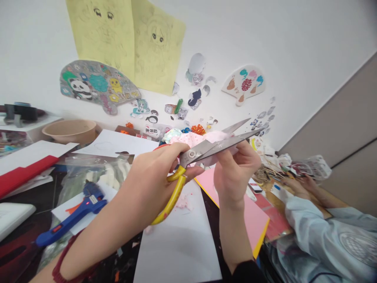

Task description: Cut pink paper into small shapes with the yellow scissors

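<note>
My left hand [156,173] is wrapped round the yellow handles of a pair of scissors [203,151]. Their metal blades are parted and point up to the right, passing in front of my right hand [235,171]. Pink dotted cloth [188,138] is bunched behind and below the blades, and my right hand's curled fingers pinch its right side. The blades partly hide that grip, and whether they touch the cloth I cannot tell. Under the hands lies a white sheet [179,243] with small pink scraps [184,201] on it.
A blue glue gun [73,218] and a plastic bag [91,171] lie left, before a beige bowl [70,131]. Pink paper [253,220] lies right. Beyond it, another person's light-blue sleeve [312,224] and hands reach over the table. Drawings and fans hang on the wall.
</note>
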Available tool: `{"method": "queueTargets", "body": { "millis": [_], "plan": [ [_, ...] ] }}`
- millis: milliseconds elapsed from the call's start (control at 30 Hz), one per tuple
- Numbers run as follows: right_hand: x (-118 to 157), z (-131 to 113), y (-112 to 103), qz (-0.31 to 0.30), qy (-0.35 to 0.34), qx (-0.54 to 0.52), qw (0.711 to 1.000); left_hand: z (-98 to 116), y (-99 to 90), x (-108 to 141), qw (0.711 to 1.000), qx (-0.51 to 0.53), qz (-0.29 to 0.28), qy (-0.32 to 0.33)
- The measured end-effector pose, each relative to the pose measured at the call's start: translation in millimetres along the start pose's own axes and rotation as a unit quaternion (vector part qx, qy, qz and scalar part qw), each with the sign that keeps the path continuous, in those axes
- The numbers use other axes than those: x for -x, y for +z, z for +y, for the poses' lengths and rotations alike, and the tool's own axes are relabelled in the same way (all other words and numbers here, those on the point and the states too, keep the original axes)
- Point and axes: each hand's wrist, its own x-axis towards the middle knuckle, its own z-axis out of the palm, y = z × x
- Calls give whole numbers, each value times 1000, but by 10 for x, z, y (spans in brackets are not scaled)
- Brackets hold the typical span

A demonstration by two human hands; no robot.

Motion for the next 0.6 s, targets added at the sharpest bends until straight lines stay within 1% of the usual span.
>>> {"method": "queueTargets", "body": {
  "millis": [67, 133, 233, 333, 433, 600],
  "plan": [
    [2, 4, 0, -4, 3, -13, 1000, 3, -12, -5, 1000, -1, -7, -10],
    [9, 4, 2, -2, 8, -16, 1000, -2, -14, -4, 1000, 1, 0, -11],
    [22, 4, 6, 8, 8, -12, 1000, -23, 4, 11, 1000, 0, 18, 4],
    [26, 1, 8, 5, 7, -22, 1000, -33, 24, 25, 1000, 7, 12, 9],
    [24, -13, 12, -4, 7, -24, 1000, -20, 28, 23, 1000, 22, 3, -7],
    [27, -35, 14, -7, 10, 19, 1000, 2, 21, -2, 998, 49, -12, -38]
  ]
}}
